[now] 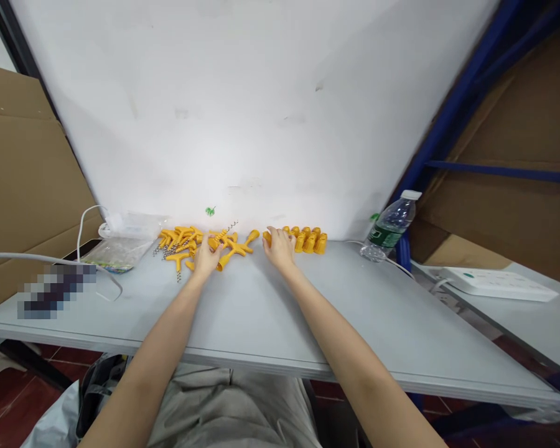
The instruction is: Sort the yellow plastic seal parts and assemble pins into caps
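My left hand (206, 257) is closed on a yellow corkscrew (220, 236), whose metal spiral points up and to the right. Around it lies a pile of yellow corkscrew parts (180, 234), several with spirals showing, and yellow cross-shaped pieces (239, 247). My right hand (280, 247) has its fingers curled round a small yellow cup-like piece (266, 237), partly hidden by the thumb and fingers. Right beside that hand stand rows of upright yellow cup-like pieces (313, 241).
A tilted water bottle (389, 229) leans at the table's back right. Plastic bags (121, 249), a white cable (46, 256) and a blurred dark object (56, 292) lie on the left. A white power strip (499, 284) rests on the right-hand surface. A white panel (261, 124) rises behind.
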{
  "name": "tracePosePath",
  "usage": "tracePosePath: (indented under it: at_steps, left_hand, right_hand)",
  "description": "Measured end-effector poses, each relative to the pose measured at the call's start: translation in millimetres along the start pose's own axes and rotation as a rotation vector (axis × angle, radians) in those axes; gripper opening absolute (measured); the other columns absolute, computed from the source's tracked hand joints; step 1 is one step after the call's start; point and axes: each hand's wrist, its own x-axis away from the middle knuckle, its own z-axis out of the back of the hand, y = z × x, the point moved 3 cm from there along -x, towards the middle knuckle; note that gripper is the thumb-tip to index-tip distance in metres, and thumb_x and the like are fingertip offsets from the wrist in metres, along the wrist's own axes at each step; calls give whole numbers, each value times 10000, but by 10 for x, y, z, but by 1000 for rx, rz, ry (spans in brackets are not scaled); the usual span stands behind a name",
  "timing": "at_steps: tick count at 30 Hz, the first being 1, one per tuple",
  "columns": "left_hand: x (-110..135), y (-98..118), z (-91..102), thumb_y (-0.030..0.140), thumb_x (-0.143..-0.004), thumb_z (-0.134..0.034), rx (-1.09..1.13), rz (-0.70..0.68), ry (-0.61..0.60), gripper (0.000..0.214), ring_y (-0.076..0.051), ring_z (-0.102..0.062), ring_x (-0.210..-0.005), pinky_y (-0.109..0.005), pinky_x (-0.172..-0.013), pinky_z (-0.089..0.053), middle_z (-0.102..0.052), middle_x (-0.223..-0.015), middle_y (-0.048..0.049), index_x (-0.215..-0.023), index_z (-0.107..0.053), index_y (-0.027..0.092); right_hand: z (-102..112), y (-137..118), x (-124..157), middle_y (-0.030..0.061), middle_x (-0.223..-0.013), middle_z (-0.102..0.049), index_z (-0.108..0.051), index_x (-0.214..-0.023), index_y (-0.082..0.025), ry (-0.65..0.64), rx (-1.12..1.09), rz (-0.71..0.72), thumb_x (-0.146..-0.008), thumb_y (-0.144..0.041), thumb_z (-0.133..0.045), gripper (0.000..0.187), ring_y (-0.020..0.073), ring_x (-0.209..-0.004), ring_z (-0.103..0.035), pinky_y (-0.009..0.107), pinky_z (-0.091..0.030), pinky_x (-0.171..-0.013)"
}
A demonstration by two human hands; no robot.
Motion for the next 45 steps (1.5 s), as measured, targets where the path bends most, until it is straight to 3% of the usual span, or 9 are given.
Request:
tracePosePath:
  at_steps: [6,13,20,24,27,33,39,45]
  left_hand:
    - [-8,-17,3,298,-858,-532,104,26,77,307,-168,-543,-571,-268,-608,-373,-474,-547,71,-1148,-508,201]
    - [8,16,16,285,-855,-534,107,-9,70,274,-166,-529,-554,-261,-603,-346,-448,-530,76,-1120,-520,216]
    - [9,12,8,286,-860,-530,66,-40,53,243,-160,-515,-543,-255,-605,-351,-429,-502,75,-1088,-563,211]
    - [21,31,25,303,-877,-498,67,-52,51,238,-148,-477,-502,-251,-589,-335,-406,-480,80,-1079,-591,219]
    - [21,33,36,320,-880,-491,71,-49,64,243,-145,-454,-494,-250,-571,-307,-394,-473,79,-1064,-608,215]
    - [3,30,41,299,-868,-494,75,-47,74,240,-150,-422,-481,-256,-557,-285,-356,-450,81,-1039,-627,197]
    - [-4,33,46,235,-844,-502,55,-42,98,211,-158,-442,-501,-260,-578,-316,-379,-462,75,-1010,-623,186]
    - [-13,3,38,146,-829,-475,70,-44,119,245,-156,-501,-566,-263,-643,-379,-450,-531,56,-1017,-625,189]
  right_hand:
    - [-143,36,-236,156,-1019,-692,-613,-1081,-153,-256,173,-32,-925,-211,-396,274,292,-1012,-562,448,-240,-940]
    - [-316,246,-270,208,-1041,-697,-621,-1092,-120,-378,264,-29,-898,-128,-368,319,334,-1101,-546,544,-209,-1026]
    - [-419,442,-208,214,-1243,-612,-558,-1209,-178,-358,217,-141,-856,-143,-408,385,334,-1308,-421,670,-76,-1116]
    - [-496,494,-168,219,-1402,-491,-498,-1325,-152,-295,192,-200,-911,-201,-362,438,322,-1398,-318,665,-41,-1133]
    - [-544,523,-166,242,-1408,-480,-479,-1365,-109,-286,206,-224,-938,-192,-312,465,323,-1428,-273,662,-40,-1132]
    - [-525,486,-181,214,-1434,-459,-480,-1372,-134,-288,191,-188,-913,-157,-338,482,315,-1423,-275,670,-17,-1143]
    - [-455,418,-158,187,-1300,-562,-615,-1181,-190,-412,242,-41,-894,-132,-322,414,303,-1362,-347,631,35,-1158]
    - [-439,483,-135,198,-1340,-529,-589,-1234,-182,-384,245,-64,-873,-176,-383,415,336,-1350,-349,643,2,-1153]
